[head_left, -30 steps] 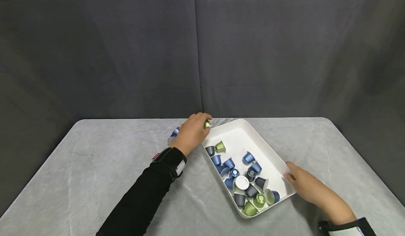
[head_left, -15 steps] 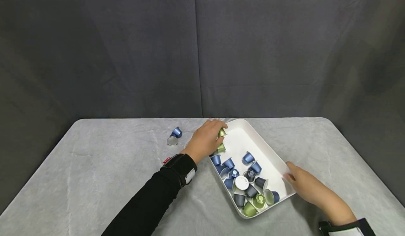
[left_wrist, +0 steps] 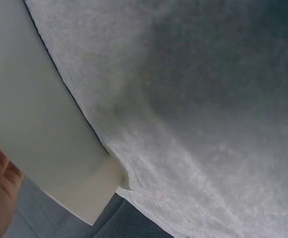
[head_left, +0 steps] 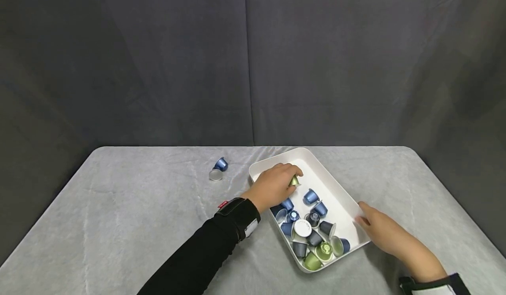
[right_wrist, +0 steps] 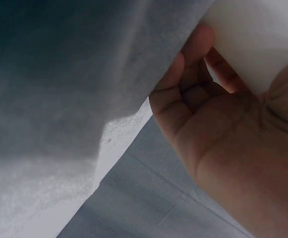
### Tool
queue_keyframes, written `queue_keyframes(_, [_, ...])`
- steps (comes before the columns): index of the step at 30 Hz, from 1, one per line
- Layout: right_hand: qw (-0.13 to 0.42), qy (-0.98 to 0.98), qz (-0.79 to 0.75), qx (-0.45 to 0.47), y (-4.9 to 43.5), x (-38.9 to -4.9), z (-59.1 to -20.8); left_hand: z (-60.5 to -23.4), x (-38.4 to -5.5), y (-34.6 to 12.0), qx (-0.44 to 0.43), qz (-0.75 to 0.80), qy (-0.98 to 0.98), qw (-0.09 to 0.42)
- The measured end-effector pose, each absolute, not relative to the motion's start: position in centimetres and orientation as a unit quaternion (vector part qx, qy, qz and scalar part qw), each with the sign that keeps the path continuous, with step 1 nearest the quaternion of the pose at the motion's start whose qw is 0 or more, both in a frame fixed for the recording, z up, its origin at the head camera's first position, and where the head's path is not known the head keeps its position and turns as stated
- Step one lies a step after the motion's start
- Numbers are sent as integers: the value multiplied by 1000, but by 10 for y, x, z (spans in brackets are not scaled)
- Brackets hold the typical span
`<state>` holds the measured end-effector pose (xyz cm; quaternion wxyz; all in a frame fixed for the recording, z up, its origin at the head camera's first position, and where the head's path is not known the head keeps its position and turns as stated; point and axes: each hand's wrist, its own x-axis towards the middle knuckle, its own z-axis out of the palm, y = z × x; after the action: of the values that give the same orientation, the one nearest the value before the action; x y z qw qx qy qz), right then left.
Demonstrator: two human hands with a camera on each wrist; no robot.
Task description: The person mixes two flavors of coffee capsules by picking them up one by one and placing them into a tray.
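My left hand (head_left: pixel 275 185) pinches a green coffee capsule (head_left: pixel 294 181) above the far left part of a white tray (head_left: pixel 312 167). Along the tray's right side, my right hand (head_left: pixel 384 231) grips the rim, thumb at the inside. In the tray's near half lie several blue, dark grey and green capsules, among them a green one (head_left: pixel 313 261) at the near corner and a blue one (head_left: pixel 310 196) near the middle. The left wrist view catches the tray's outer wall (left_wrist: pixel 29 99) and part of the left hand. Curled fingers against the tray appear in the right wrist view.
On the grey cloth-covered table (head_left: pixel 130 224), left of the tray, a blue capsule (head_left: pixel 222 164) lies against another capsule (head_left: pixel 215 174) whose pale lid faces up. A dark grey curtain (head_left: pixel 158 66) stands behind the table's far edge.
My left hand has carried the green capsule rightward from outside the tray's far left corner to above its inside, uncovering the two capsules on the table. My right hand has stayed on the rim.
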<state>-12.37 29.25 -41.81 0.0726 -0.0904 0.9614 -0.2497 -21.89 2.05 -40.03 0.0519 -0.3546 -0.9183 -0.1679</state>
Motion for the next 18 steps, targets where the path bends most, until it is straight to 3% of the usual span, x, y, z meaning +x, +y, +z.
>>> queue_keyframes(18, [62,964,-240,-91,294,-123,-418,-403,-216,26,-374,-119,-919,42])
